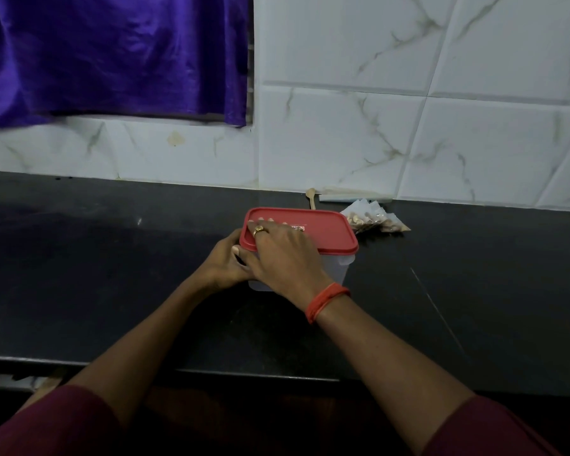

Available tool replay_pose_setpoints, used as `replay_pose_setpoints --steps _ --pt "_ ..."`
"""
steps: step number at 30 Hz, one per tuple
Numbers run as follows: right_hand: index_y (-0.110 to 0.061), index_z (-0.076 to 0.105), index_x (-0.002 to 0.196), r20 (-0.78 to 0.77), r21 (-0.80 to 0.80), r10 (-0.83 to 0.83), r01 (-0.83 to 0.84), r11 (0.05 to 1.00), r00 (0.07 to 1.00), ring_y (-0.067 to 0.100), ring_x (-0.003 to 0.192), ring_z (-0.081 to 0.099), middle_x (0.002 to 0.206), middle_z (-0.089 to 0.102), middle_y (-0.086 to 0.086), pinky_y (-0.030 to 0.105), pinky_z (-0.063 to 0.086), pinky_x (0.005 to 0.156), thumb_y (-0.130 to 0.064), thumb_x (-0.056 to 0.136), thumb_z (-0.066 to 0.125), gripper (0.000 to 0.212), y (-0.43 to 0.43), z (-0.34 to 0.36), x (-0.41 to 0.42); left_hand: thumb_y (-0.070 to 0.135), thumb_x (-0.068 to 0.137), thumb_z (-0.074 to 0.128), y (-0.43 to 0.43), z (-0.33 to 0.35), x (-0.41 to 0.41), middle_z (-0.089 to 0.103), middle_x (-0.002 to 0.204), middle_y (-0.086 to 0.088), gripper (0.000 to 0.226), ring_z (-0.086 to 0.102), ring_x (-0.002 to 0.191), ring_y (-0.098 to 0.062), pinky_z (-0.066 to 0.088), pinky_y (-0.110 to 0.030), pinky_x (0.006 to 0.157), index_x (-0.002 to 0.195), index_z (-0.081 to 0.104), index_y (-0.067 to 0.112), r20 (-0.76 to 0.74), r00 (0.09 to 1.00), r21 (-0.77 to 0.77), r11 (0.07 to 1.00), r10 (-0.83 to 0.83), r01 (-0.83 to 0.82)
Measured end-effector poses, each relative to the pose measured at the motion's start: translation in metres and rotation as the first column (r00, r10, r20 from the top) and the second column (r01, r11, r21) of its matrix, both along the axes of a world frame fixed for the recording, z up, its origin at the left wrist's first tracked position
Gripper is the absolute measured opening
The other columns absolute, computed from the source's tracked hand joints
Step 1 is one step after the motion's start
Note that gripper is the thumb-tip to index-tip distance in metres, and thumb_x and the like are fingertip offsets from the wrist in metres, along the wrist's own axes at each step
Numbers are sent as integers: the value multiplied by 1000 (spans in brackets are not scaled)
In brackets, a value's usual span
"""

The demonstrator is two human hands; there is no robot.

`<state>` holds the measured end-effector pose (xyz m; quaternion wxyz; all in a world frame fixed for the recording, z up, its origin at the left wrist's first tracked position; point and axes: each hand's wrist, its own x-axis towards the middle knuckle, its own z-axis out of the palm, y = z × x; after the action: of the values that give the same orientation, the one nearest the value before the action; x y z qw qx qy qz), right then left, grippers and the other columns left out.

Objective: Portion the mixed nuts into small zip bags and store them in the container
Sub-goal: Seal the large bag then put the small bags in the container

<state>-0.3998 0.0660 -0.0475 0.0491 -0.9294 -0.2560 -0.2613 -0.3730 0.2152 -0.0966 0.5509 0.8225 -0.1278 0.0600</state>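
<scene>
While my right hand [280, 245] lies flat, fingers straight, on the red lid [326, 232], my left hand [226, 261] curls round the container [334, 268] beneath it. Filled zip bags [372, 220] lie beyond my right hand, so I judge the lid must come off next.

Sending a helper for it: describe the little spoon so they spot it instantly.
Find the black counter and its red-lidded container. Just behind it, by the tiled wall, lies the spoon: pale, slim, the only utensil, left of the nut bags.
</scene>
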Motion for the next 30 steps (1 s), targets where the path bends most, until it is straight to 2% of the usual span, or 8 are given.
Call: replay_pose_setpoints --steps 5,9,11,16,21,24,27,30 --pt "-3 59 134 21 -54 13 -11 998 1000 30 122 60 133 64 16 43 46 103 -47 102 45 56 3 -2 -1 -6 73 82 -3 -1 2 59 113 16 76 62 95 18 47 -4 78 134 44 18 39 999 11 1000 -17 17" --pt "-8 66 121 57 9 11 -12 1000 998 30 99 68 112 72 12 38 49 78 -46 105 40 49 3 8 -4 14 64 90 1 -4 4 69 104 4 63 69 97 -2 51 -14 75 117 58 13 28 1000 64 998 0 -2" --pt "-11 68 111 47 82 -2 -2 997 999 31 86 68 96 72 11 34 39 64 -48 106 36 49 2 16 -2 5 69 88 1 -5 4 69 103 7 61 67 96 5 50 -11 76 119 55 13 40 999 62 998 -4 1" --pt "-15 69 105 31 230 1 -8 973 1000 30 86 68 90 72 9 34 43 65 -51 104 38 48 5 20 6 12 62 92 0 -5 4 72 104 19 69 66 100 6 50 -9 78 117 54 29 50 998 25 999 -23 22" --pt "-10 70 94 83 382 9 -41 923 996 26 74 65 78 69 8 26 37 57 -50 105 38 53 -1 39 7 23 55 96 0 -3 2 70 119 5 84 66 110 -5 55 -20 86 128 56 25 23 998 -30 998 -51 52" --pt "-13 73 100 125 572 1 -72 817 992 18 64 57 71 64 2 14 28 49 -50 104 40 50 -14 63 16 24 56 98 4 -4 4 67 125 4 92 65 114 -12 57 -30 91 136 51 24 -11 999 -48 998 -46 45" --pt "-12 65 81 171 702 -51 -85 707 984 17 61 52 66 56 -3 11 28 49 -46 105 43 47 -40 87 28 25 57 95 2 -3 3 65 126 6 93 64 113 -9 57 -21 85 138 48 25 -12 999 -46 998 -34 34" --pt "-13 48 71 132 781 -115 -33 623 985 18 64 47 66 47 -4 21 28 56 -39 107 43 44 -74 95 36 28 58 93 1 -3 3 63 127 8 95 62 114 -9 56 -20 85 140 46 25 -10 999 -39 998 -41 40"
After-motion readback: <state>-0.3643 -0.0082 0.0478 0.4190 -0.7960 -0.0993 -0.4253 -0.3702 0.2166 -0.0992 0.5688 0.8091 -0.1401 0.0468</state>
